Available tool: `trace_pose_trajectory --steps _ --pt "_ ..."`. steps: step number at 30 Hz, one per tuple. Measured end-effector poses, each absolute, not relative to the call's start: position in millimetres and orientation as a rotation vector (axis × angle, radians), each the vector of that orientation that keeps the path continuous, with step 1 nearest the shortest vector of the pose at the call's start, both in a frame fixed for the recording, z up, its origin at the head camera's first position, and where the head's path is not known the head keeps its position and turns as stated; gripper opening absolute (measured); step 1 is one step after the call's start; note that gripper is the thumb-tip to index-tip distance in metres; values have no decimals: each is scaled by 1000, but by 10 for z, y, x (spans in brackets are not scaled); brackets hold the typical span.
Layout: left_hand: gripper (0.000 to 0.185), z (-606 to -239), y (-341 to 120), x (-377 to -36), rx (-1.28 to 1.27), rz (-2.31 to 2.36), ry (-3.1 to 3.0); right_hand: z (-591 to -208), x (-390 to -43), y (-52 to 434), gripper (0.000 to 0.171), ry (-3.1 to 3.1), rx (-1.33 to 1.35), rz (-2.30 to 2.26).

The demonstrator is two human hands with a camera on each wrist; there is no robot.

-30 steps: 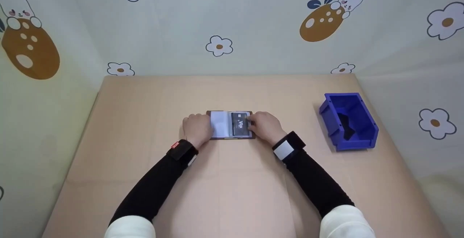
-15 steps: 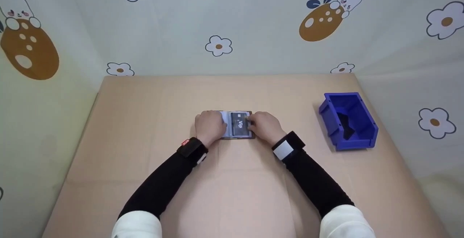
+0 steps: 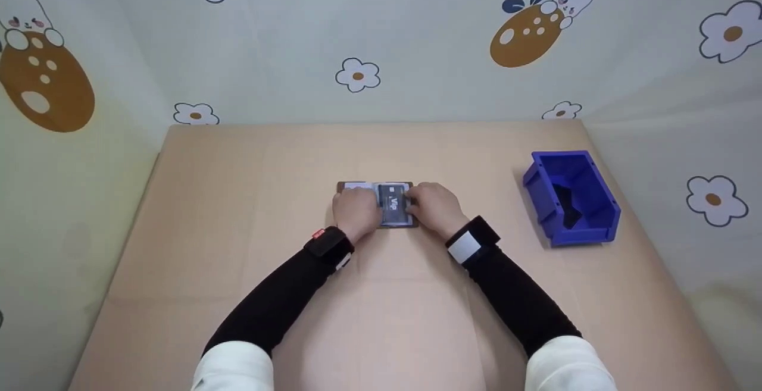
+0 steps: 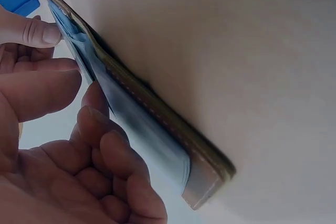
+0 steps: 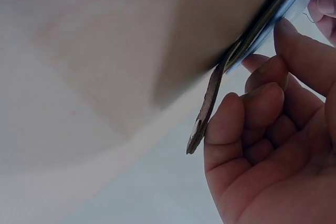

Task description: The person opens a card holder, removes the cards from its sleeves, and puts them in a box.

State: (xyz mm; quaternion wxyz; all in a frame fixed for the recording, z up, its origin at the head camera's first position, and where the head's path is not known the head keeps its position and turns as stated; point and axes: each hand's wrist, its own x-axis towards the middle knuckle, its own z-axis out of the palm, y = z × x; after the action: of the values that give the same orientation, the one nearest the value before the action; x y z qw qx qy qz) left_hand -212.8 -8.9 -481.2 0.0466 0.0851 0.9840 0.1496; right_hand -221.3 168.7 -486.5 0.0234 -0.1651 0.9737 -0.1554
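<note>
An open brown card holder (image 3: 343, 187) with clear sleeves lies in the middle of the table. A dark card marked "Vip" (image 3: 392, 206) sits in its right half. My left hand (image 3: 357, 212) covers most of the left half. In the left wrist view its fingers are bent, with thumb and index fingertips right at the sleeve edge; whether they pinch it I cannot tell. My right hand (image 3: 438, 206) pinches the right edge of the holder, the thumb on the sleeve in the right wrist view. The holder's stitched brown spine side (image 4: 163, 114) faces the left wrist camera.
A blue plastic bin (image 3: 580, 233) stands at the right of the tan table (image 3: 226, 200), with a black object (image 3: 568, 203) inside. Cloth walls (image 3: 286, 40) printed with flowers and rabbits enclose the table at the back and sides.
My left hand has moved right, from the card holder's left edge across its left half to beside the card. My right hand has kept its hold on the right edge.
</note>
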Motion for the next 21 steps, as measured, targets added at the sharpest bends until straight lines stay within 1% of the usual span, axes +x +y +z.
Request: trace_pose_trajectory --steps 14,21 --pt "17 -4827 -95 -2151 221 509 2943 -4890 -2211 1693 23 3025 -535 -492" --pt "18 -4842 -125 -2169 240 569 2922 -4879 -2200 1687 24 3022 -540 -472"
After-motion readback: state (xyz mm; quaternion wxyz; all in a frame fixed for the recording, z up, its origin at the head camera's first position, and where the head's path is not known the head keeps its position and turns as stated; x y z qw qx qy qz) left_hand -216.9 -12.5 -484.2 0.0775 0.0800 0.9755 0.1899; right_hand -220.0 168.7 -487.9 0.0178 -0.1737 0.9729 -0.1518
